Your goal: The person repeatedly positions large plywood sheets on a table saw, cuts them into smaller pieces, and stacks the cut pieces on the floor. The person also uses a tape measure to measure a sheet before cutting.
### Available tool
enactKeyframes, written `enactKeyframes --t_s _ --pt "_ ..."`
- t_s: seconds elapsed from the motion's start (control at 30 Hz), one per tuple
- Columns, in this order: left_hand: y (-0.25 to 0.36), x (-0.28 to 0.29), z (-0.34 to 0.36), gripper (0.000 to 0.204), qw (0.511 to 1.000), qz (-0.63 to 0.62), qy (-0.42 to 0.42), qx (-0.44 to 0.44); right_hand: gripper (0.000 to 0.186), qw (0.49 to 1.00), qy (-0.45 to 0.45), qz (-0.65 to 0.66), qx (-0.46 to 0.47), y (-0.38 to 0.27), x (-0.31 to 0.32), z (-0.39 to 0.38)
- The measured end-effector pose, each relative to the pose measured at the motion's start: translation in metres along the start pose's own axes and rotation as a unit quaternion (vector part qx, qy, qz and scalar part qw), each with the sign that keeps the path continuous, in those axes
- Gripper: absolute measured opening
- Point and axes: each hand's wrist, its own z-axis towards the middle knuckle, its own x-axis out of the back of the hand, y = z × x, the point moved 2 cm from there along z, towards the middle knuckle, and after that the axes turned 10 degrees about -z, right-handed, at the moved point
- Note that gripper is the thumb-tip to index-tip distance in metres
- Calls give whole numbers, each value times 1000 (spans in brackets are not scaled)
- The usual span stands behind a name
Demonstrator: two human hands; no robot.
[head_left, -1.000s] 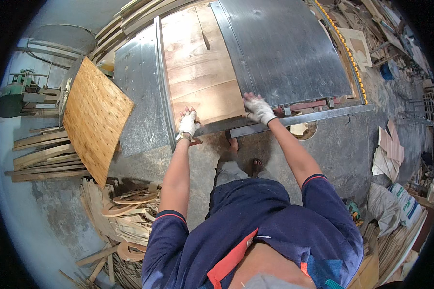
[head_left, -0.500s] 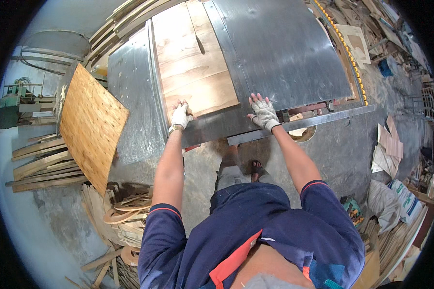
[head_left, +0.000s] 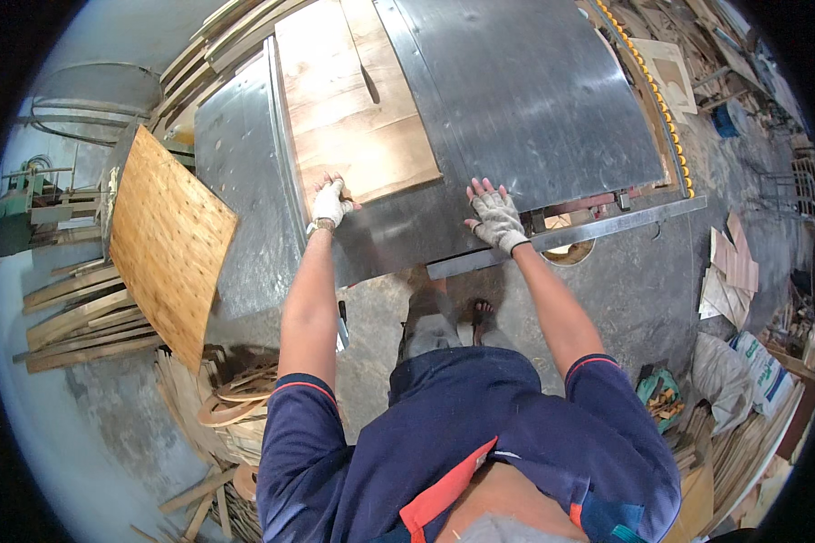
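A rectangular plywood sheet (head_left: 353,127) lies flat on the grey metal saw table (head_left: 534,100). The dark saw blade (head_left: 369,83) stands in a cut running down its far part. My gloved left hand (head_left: 329,201) grips the sheet's near left corner with curled fingers. To the right of the sheet and not touching it, my gloved right hand (head_left: 495,215) rests flat on the bare metal near the table's front edge, fingers spread.
A square plywood panel (head_left: 167,240) leans at the table's left side. Wood strips (head_left: 81,317) and curved offcuts (head_left: 235,398) pile up on the floor at left. A metal rail (head_left: 570,237) runs along the table's front. Sacks (head_left: 733,362) and boards lie at right.
The plywood sheet has slid away from me across the table. My left hand went with it. My right hand came off the sheet's near right corner and now lies on the bare metal.
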Motion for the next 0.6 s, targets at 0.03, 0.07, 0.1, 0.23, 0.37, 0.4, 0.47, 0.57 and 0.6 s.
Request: enactKeyframes --t_s 0.03,0.07,0.1,0.23,0.37,0.4,0.47,0.57,0.6 --pt "-2 5 6 56 997 72 0 -16 77 1000 0 3 -1 0 0 -1" --pt "-3 8 11 55 987 160 2 -27 77 1000 -16 4 -3 0 0 -1" --pt "-3 9 18 53 999 -37 5 -7 77 1000 -20 6 -5 -1 0 -2" --pt "-9 16 43 53 952 -307 10 2 77 1000 -17 -4 -11 -1 1 -2" --pt "-18 20 66 54 978 -207 29 7 77 1000 -21 -11 -7 -1 1 -2" --pt "-17 20 70 52 952 -302 56 11 77 1000 -3 -4 -1 -1 2 -2" --pt "-11 25 77 49 836 -538 56 95 77 1000 -17 -2 -2 0 2 -2" --pt "14 35 77 62 1000 -6 25 13 78 999 -37 -3 -3 0 0 -1" --pt "21 40 76 71 963 267 -6 -26 78 1000 -4 -1 1 -1 1 -1"
